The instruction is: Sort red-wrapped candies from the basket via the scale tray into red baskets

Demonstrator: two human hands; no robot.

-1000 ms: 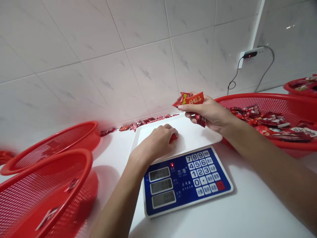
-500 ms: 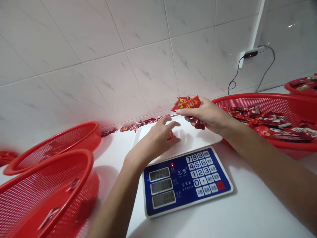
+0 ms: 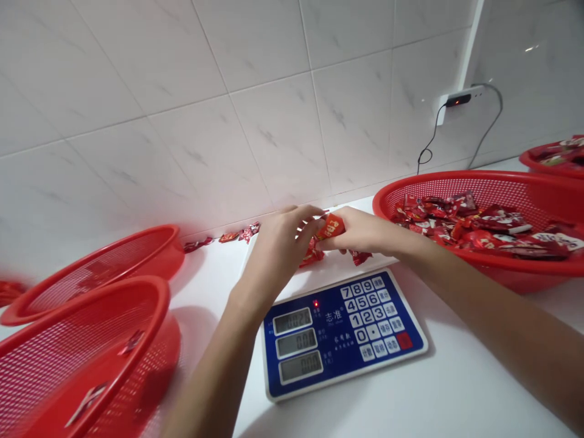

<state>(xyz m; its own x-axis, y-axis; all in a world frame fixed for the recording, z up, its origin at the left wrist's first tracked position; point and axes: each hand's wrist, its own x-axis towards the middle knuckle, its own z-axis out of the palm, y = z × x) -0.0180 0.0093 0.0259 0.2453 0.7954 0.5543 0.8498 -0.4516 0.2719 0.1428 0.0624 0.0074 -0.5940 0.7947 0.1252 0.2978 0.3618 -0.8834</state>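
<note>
Over the white tray of a digital scale [image 3: 344, 334], my two hands meet. My right hand [image 3: 365, 230] is closed around a few red wrapped candies; an orange-red packet [image 3: 332, 226] shows at its fingertips. Another red wrapper [image 3: 360, 257] pokes out beneath that palm. My left hand [image 3: 285, 243] has its fingers bent and pinched against the candies from the left, its fingertips partly hidden. A red wrapped candy [image 3: 312, 253] shows just under its thumb, low over the tray.
At right stands a red mesh basket [image 3: 456, 264] heaped with wrapped candies, with another basket [image 3: 529, 159] behind. Two red baskets, front [image 3: 159, 304] and rear [image 3: 176, 234], stand at left. Loose candies [image 3: 249, 232] line the tiled wall. A socket strip [image 3: 440, 111] with cables hangs there.
My right hand has come down and left with its candies to meet my left hand. My left fingers have closed in from an open spread. The scale's top reading has changed.
</note>
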